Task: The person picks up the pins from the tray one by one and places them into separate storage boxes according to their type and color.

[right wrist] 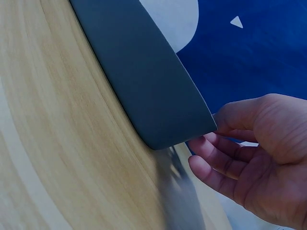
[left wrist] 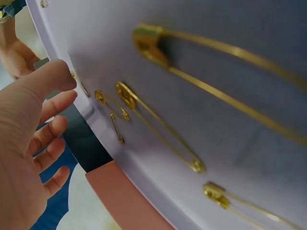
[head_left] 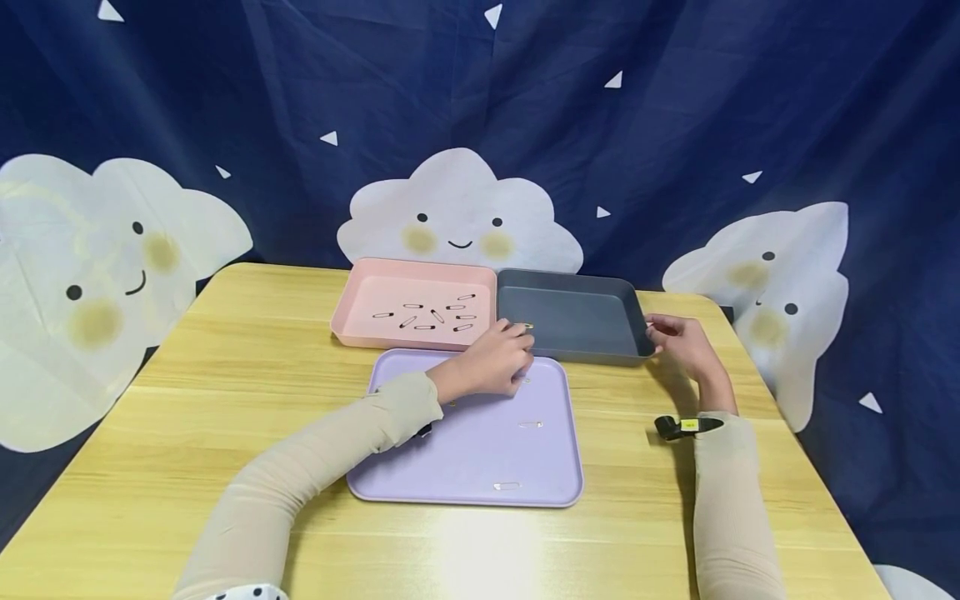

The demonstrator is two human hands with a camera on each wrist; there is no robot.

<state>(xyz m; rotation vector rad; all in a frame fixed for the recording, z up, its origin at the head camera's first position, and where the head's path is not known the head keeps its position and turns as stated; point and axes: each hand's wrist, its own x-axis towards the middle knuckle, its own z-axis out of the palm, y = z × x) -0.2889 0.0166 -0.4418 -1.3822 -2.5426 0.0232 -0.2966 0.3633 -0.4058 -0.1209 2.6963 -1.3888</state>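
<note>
My left hand (head_left: 498,358) reaches over the far edge of the lilac tray (head_left: 450,467), pinching a small gold safety pin (head_left: 527,326) at its fingertips by the near rim of the dark grey tray (head_left: 573,312). Several gold safety pins (left wrist: 160,127) lie on the lilac tray; in the head view the hand and sleeve cover some of them. At the grey tray's right end, my right hand (head_left: 682,343) holds the rim, thumb above and fingers (right wrist: 211,153) curled near the outer corner.
Left of the grey tray, touching it, stands a pink tray (head_left: 352,304) with several black safety pins (head_left: 437,316) spread in it. All three trays rest on a wooden table (head_left: 187,433). A dark blue curtain (head_left: 420,83) with clouds hangs behind the table.
</note>
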